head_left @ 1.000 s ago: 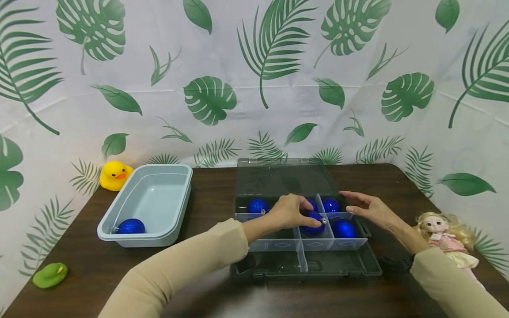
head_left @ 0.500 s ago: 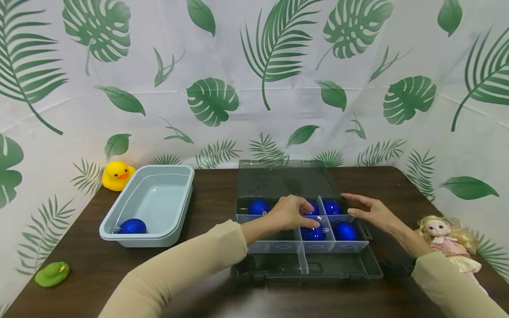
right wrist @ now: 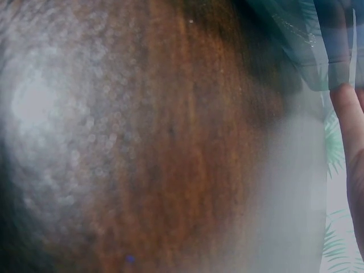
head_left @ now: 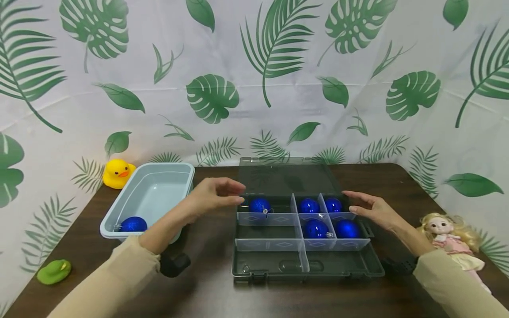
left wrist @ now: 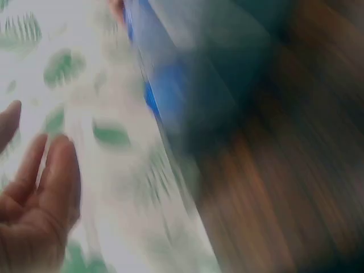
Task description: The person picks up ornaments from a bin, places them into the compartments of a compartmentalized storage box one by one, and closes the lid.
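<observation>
My left hand (head_left: 208, 196) is in the air between the pale blue tub (head_left: 105, 229) and the divided plastic box (head_left: 258, 269), its fingers loosely bent and holding nothing. In the left wrist view, that hand (left wrist: 40, 207) shows bare fingers. The box lies with its lid (head_left: 286, 176) folded back. Blue Christmas baubles sit in its compartments: a glittery one (head_left: 259, 205) at back left, a shiny one (head_left: 316, 229) in the middle and a matte one (head_left: 347, 229) beside it. My right hand (head_left: 374, 211) rests at the box's right edge, fingers extended; in the right wrist view a fingertip (right wrist: 343, 94) touches the box.
One glittery blue bauble (head_left: 133, 224) lies in the tub. A yellow rubber duck (head_left: 118, 173) stands behind the tub, and a green duck (head_left: 54, 271) sits at the table's left front. A doll (head_left: 449, 243) lies at the right, near my right forearm.
My left hand has let go of the shiny bauble in the middle compartment and moved left, out of the box. The right hand stays at the box's right edge.
</observation>
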A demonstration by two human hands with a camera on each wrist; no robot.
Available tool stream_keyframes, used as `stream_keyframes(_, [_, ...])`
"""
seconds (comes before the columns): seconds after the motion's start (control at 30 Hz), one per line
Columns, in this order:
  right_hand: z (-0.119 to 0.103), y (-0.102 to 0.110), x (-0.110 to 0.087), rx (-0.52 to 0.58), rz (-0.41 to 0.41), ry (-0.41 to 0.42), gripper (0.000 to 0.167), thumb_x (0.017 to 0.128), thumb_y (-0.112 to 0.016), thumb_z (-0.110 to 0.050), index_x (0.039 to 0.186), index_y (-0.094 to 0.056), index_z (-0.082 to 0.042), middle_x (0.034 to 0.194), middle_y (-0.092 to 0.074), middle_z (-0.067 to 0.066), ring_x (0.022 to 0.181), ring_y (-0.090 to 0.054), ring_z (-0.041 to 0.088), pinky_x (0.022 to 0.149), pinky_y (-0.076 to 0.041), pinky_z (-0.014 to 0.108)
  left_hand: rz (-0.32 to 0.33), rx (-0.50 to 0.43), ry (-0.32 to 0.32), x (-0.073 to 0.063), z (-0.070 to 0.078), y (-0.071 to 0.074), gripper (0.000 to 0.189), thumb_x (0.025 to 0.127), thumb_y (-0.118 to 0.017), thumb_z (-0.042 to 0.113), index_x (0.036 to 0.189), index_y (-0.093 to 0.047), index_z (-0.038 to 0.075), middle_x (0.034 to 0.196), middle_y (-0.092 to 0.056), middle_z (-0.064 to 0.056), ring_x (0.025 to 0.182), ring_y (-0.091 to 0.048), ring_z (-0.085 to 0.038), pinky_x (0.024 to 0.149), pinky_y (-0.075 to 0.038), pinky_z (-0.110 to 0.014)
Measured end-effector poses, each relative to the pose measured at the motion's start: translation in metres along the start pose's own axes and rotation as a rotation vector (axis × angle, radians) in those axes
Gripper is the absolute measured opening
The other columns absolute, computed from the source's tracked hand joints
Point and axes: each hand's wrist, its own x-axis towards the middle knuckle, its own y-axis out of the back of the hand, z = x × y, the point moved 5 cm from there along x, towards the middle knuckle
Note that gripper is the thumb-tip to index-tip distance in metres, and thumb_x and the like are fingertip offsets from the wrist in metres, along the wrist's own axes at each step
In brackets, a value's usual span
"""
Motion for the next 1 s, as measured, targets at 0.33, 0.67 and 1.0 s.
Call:
stream_keyframes(0.33, [-0.004, 0.000, 0.001, 0.000, -0.003, 0.003, 0.052, 0.095, -0.057, -0.022, 0.140, -0.041, -0.004, 0.142, -0.041, 0.025, 0.126, -0.040, 0.046, 0.092, -0.042, 0.062, -0.050, -0.062, 0.153, -0.063, -0.076, 0.097, 0.048, 0.092, -0.061, 0.020, 0.129, -0.048, -0.008, 0.126, -0.053, -0.026, 0.105, -0.061, -0.020, 0.089, -0.051, -0.030])
stream_keyframes(0.67, [-0.003, 0.000, 0.001, -0.008, -0.006, 0.007, 0.051, 0.095, -0.056, -0.021, 0.140, -0.041, -0.002, 0.142, -0.041, 0.026, 0.125, -0.041, 0.046, 0.091, -0.044, 0.059, -0.050, 0.132, 0.275, -0.096, -0.112, 0.134, 0.048, 0.093, -0.059, 0.029, 0.131, -0.051, 0.000, 0.130, -0.054, -0.023, 0.114, -0.054, -0.030, 0.093, -0.049, -0.039])
stream_keyframes(1.0, [-0.003, -0.001, -0.001, -0.018, -0.004, 0.006, 0.051, 0.095, -0.056, -0.021, 0.140, -0.041, -0.003, 0.142, -0.041, 0.025, 0.125, -0.042, 0.046, 0.091, -0.043, 0.060, -0.075, 0.171, 0.307, -0.096, -0.120, 0.137, 0.055, 0.091, -0.062, 0.029, 0.133, -0.047, -0.003, 0.132, -0.052, -0.025, 0.117, -0.052, -0.036, 0.098, -0.042, -0.053])
